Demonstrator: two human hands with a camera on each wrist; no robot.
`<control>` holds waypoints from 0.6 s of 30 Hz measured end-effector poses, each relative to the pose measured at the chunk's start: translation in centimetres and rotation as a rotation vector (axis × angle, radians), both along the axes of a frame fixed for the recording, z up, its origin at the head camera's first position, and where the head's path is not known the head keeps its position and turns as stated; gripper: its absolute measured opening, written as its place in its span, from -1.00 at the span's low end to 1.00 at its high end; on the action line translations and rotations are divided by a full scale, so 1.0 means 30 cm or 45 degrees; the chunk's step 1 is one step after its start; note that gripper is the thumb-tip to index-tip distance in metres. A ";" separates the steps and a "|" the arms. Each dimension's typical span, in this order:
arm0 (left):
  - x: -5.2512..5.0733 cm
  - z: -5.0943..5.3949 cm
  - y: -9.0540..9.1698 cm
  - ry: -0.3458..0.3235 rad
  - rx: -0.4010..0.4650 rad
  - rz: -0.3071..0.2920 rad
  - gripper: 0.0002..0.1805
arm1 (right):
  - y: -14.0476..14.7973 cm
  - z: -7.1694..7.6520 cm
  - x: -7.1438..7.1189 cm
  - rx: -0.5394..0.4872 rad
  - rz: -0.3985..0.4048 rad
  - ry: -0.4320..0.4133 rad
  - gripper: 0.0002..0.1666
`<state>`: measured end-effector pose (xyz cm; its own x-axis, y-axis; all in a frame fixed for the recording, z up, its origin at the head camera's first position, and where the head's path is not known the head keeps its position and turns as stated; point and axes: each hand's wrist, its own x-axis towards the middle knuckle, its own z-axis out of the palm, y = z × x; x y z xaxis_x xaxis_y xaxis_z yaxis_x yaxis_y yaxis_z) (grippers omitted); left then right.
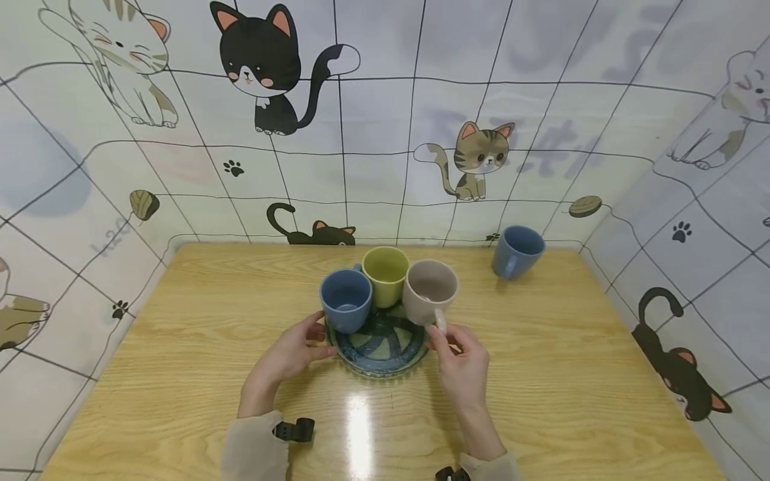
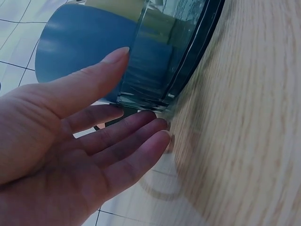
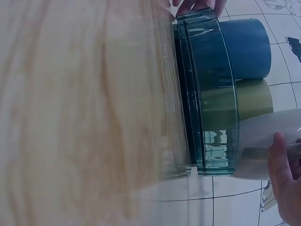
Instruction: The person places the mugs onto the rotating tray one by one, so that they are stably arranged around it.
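A round blue-and-green patterned tray (image 1: 381, 365) with a clear glass wall holds three mugs. The blue mug (image 1: 347, 300) is on the left, the yellow-green mug (image 1: 386, 274) at the back, and the pale mug (image 1: 428, 294) on the right. With thumb and fingers my right hand (image 1: 466, 367) pinches the pale mug's handle; the right wrist view shows this mug over the tray's edge. My left hand (image 1: 293, 351) is at the tray's left side, its fingers loosely extended. In the left wrist view, the thumb (image 2: 94, 82) lies against the glass wall.
Another blue mug (image 1: 519, 252) stands alone at the table's back right, its handle toward me. Wooden table (image 1: 228, 300) surface surrounds the tray. A cat-patterned cloth (image 1: 385, 133) hangs behind the table and along both sides.
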<state>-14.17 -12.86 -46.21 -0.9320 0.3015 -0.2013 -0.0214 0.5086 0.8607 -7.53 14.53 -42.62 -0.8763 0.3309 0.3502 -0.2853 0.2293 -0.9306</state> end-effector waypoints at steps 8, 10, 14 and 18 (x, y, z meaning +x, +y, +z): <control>-0.005 0.000 -0.006 0.000 0.045 -0.026 -0.12 | -0.010 -0.001 -0.002 -0.043 0.029 -0.002 -0.92; -0.004 0.001 -0.008 0.005 0.054 -0.036 -0.12 | -0.013 -0.003 -0.003 -0.045 0.034 -0.019 -0.92; -0.005 -0.001 -0.009 0.014 0.062 -0.047 -0.15 | -0.013 -0.003 -0.005 -0.040 0.036 -0.092 -0.90; -0.004 -0.001 -0.007 0.017 0.068 -0.054 -0.17 | -0.006 0.001 -0.009 -0.045 0.055 -0.162 -0.87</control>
<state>-14.30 -13.07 -46.24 -0.9206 0.3508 -0.1713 0.0112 0.4623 0.8867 -7.80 14.36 -42.60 -0.9264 0.3023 0.2244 -0.1736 0.1860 -0.9671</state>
